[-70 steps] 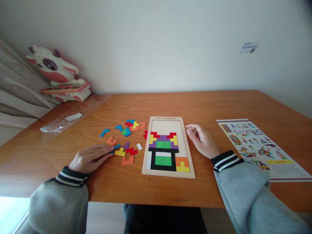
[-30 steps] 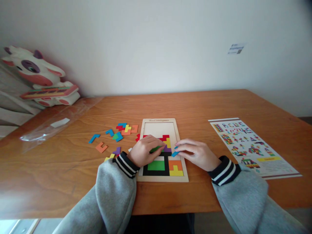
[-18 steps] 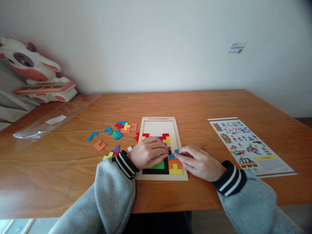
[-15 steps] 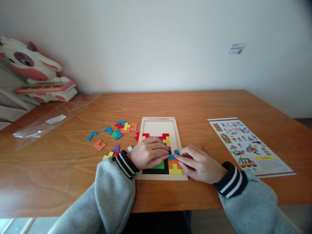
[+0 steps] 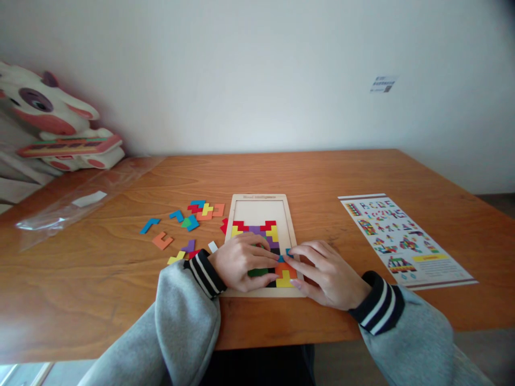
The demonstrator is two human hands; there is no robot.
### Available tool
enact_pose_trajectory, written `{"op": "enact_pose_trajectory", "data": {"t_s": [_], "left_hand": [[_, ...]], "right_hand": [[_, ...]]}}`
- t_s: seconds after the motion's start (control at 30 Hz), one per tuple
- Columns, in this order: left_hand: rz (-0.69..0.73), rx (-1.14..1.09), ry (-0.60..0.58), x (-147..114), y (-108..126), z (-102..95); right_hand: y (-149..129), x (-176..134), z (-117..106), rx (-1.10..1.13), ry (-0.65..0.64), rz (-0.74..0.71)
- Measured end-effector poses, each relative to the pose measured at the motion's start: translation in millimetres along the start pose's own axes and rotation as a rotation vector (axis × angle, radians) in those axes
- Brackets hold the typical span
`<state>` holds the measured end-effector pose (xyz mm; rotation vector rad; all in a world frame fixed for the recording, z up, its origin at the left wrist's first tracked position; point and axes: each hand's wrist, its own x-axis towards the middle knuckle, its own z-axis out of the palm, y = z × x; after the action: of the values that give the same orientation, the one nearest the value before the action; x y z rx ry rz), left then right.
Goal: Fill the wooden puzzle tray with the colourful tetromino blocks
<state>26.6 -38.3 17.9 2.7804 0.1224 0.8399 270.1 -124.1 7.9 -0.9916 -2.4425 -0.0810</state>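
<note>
A wooden puzzle board (image 5: 259, 208) lies in front of me, its lower half filled with coloured block pieces. My left hand (image 5: 243, 262) rests over the board's lower left, fingers stretched and thumb apart; its fingertips touch the edge of a blue piece (image 5: 280, 259). From the right, my right hand (image 5: 328, 274) reaches in with fingers spread, fingertips on the same blue piece and thumb near the board's lower right rim. Just below are an orange piece (image 5: 289, 271) and a yellow piece (image 5: 285, 280). A green piece (image 5: 257, 272) shows partly under my left hand.
Several loose pieces lie left of the board, among them an orange U-shaped piece (image 5: 162, 241) and a white piece (image 5: 213, 246). A printed pattern sheet (image 5: 402, 236) is at the right. A clear plastic bag (image 5: 56, 217) and a cow toy keyboard (image 5: 72, 145) are at far left.
My right thumb and fingers have spread apart, and the blue piece sits against the orange one. My left thumb has lowered, away from its fingers. The view has shifted slightly.
</note>
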Motion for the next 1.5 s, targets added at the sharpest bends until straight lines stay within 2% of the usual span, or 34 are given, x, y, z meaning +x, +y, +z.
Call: {"op": "enact_pose_trajectory", "data": {"t_s": [0.27,0.43,0.53,0.63,0.77,0.93,1.1,1.5], "left_hand": [[0.001,-0.009,0.018,1,2,0.2],[0.014,0.080,0.131,-3,-4,-6.5],[-0.099,0.266,0.166,-18,-21,-23.3],[-0.311,0.456,0.121,-42,-40,-43.5],[-0.364,0.405,0.006,-71,-56,-56.8],[-0.451,0.339,-0.075,-81,-59,-54.7],[-0.549,0.393,-0.030,-82,-61,-50.9],[-0.554,0.325,0.070,-75,-57,-48.2]], "right_hand": [[10,5,1,0.120,0.029,0.121],[23,20,5,0.125,0.055,0.164],[32,37,9,0.130,0.069,0.180],[42,56,16,0.169,0.113,0.211],[54,67,27,0.245,0.226,0.284],[62,56,33,0.288,0.284,0.398],[62,51,30,0.279,0.317,0.436],[58,51,29,0.328,0.322,0.420]]}}
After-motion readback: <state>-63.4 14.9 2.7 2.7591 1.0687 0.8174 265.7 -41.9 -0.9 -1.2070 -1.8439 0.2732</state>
